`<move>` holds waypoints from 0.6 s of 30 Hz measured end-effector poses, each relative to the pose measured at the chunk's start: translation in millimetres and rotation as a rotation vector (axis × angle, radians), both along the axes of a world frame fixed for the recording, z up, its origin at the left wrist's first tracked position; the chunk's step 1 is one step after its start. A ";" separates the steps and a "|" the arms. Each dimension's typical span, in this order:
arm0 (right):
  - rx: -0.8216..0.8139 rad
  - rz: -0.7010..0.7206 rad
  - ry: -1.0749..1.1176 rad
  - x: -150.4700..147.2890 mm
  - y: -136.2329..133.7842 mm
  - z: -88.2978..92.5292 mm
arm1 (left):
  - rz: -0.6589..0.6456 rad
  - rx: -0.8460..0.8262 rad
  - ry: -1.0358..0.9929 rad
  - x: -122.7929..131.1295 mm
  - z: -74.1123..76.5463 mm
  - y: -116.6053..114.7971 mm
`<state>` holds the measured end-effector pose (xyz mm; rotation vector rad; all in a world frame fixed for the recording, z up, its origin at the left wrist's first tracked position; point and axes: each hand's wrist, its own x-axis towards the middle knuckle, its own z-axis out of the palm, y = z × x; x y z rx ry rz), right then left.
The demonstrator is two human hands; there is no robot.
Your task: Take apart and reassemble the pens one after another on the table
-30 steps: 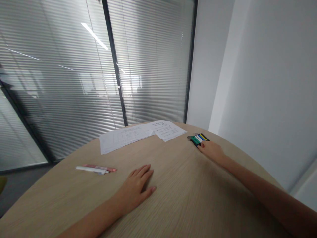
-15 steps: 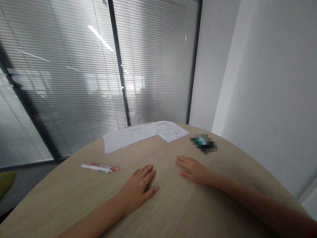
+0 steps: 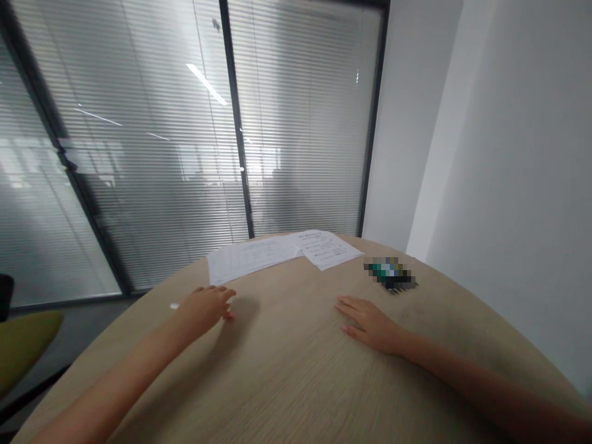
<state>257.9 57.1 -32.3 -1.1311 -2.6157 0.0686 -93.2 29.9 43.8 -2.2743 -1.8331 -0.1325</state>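
My left hand (image 3: 207, 306) hovers over the left part of the table, its fingers apart and curved downward, a shadow beside it. Beneath it lie the pens, mostly hidden by the hand; the white pen (image 3: 174, 306) shows one end left of the wrist, and the pink pen (image 3: 230, 315) pokes out near the thumb. Whether the fingers touch them I cannot tell. My right hand (image 3: 374, 325) rests flat on the wooden tabletop with fingers stretched out and holds nothing. Nearest to it, a little farther back, is a blurred-out dark and green item (image 3: 391, 274).
Printed paper sheets (image 3: 259, 256) overlap at the far side of the round table (image 3: 296, 370). Behind stands a glass partition with blinds (image 3: 305, 123). A white wall (image 3: 518, 154) rises on the right, and a yellow-green chair (image 3: 30, 342) stands at the left.
My left hand has lifted off the table and moved left over the pens. The right hand stays in place on the table. The view has shifted slightly to the left.
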 end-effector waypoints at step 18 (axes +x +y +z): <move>0.002 0.010 0.035 1.4 2.8 -4.1 | -0.135 0.068 0.073 17.3 -14.4 8.3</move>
